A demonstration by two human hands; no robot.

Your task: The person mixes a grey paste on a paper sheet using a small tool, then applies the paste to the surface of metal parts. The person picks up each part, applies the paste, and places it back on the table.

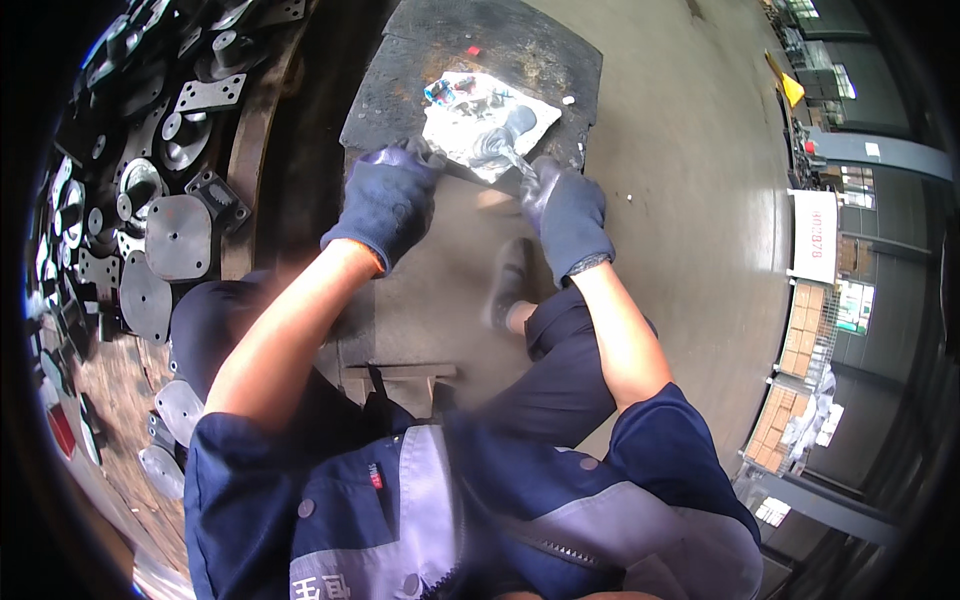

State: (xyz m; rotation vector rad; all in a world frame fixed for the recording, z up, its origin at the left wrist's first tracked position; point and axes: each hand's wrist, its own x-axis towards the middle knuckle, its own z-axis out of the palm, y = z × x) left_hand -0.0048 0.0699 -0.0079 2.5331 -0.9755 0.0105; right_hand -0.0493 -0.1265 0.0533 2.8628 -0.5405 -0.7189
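Observation:
My left hand (390,200), in a dark blue glove, is closed at the near edge of a dark worktable (400,95). Its fingertips lie beside a white sheet (450,130), and anything inside them is hidden. In a matching glove, my right hand (567,212) grips a thin mixing tool (516,160) between thumb and fingers. The tool's far end sits in a smear of grey paste (490,146) on the sheet. A darker grey blob (519,121) lies just beyond it. Small tubes (447,92) with blue and red marks rest on the sheet's far left part.
To my left, a wooden bench (140,375) carries many metal plates and flanged parts (178,237). A small red piece (473,51) and a white bit (568,100) lie on the worktable. Wire-mesh crates with boxes (780,425) stand far right. A low wooden stool (400,372) is between my legs.

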